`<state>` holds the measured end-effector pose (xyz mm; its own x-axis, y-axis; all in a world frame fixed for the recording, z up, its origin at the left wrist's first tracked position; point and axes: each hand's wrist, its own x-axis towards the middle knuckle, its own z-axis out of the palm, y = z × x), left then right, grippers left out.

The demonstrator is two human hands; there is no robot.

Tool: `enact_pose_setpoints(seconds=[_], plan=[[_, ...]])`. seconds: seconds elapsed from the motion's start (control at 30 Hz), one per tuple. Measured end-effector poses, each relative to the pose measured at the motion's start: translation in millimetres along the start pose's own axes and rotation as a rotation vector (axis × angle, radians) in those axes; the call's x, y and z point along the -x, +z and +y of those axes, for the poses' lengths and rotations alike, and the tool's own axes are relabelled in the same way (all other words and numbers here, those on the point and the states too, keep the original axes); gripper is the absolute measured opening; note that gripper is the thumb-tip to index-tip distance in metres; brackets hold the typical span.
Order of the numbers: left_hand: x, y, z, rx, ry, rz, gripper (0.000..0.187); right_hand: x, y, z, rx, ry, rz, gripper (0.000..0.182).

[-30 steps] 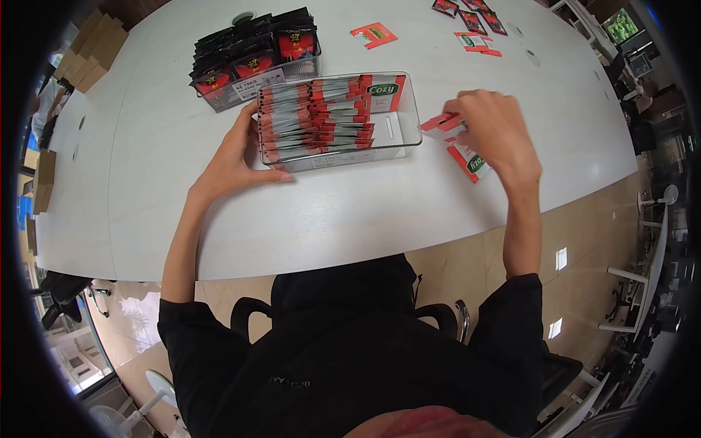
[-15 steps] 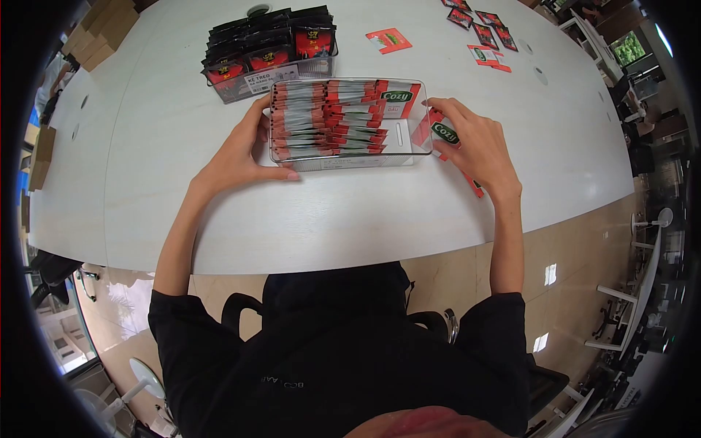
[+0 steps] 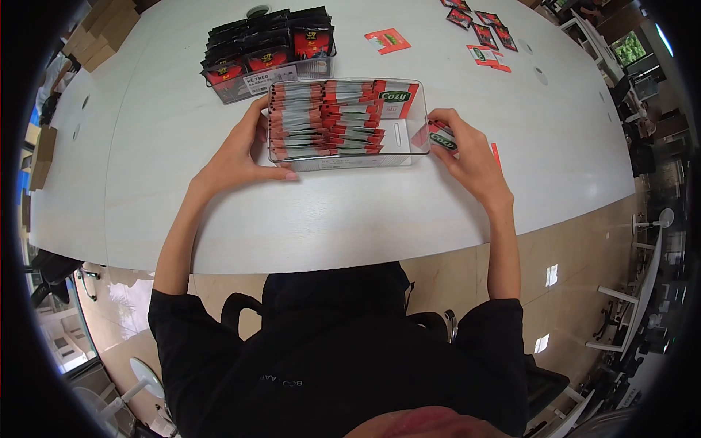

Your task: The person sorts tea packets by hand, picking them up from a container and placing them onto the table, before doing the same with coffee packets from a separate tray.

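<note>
A clear plastic box (image 3: 350, 162) stands in front of me, with rows of red and white Cozy sachets (image 3: 354, 117) packed upright inside. Its right front part shows bare bottom. My left hand (image 3: 237, 152) wraps round the left end of the box, thumb along the front. At the right end, my right hand (image 3: 471, 157) grips a Cozy sachet (image 3: 442, 136) between thumb and fingers, outside the box wall. Part of another red packet (image 3: 496, 155) shows on the table beyond that hand.
Behind the box, another clear container (image 3: 315, 68) holds black and red coffee packets (image 3: 267, 57). A red sachet (image 3: 388, 41) lies at the back, and several loose packets (image 3: 483, 34) lie back right on the white table (image 3: 321, 230). Cardboard boxes (image 3: 102, 36) stand back left.
My right hand has shifted slightly and turned, and the sachet in its fingers sits lower and flatter. The box has moved a little to the left. My left hand stays on it.
</note>
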<state>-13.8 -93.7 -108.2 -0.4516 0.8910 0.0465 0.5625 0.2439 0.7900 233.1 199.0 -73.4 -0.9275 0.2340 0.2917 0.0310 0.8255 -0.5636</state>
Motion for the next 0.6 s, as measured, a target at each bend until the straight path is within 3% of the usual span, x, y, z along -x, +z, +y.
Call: enact_pose_setpoints(seconds=[0.13,0.2,0.27,0.37,0.5,0.6], plan=[[1,0,-3,-0.009,0.000,0.007,0.126,-17,-20,2,0.046,-0.063,0.091,0.032],[1,1,-6,-0.005,0.013,0.012,0.126,-28,-30,-13,-0.077,-0.001,0.284,0.027],[0,2,-7,-0.034,0.016,0.014,0.127,-39,-30,-29,-0.149,-0.007,0.306,0.036],[0,0,-4,-0.009,-0.007,-0.008,0.127,-59,-23,-43,-0.113,-0.065,0.107,0.057],[1,0,3,-0.006,-0.008,0.004,0.128,-81,0,-47,0.170,-0.096,-0.055,0.059],[1,-1,4,-0.023,-0.041,-0.011,0.128,-90,3,-49,0.081,-0.115,-0.159,0.057]])
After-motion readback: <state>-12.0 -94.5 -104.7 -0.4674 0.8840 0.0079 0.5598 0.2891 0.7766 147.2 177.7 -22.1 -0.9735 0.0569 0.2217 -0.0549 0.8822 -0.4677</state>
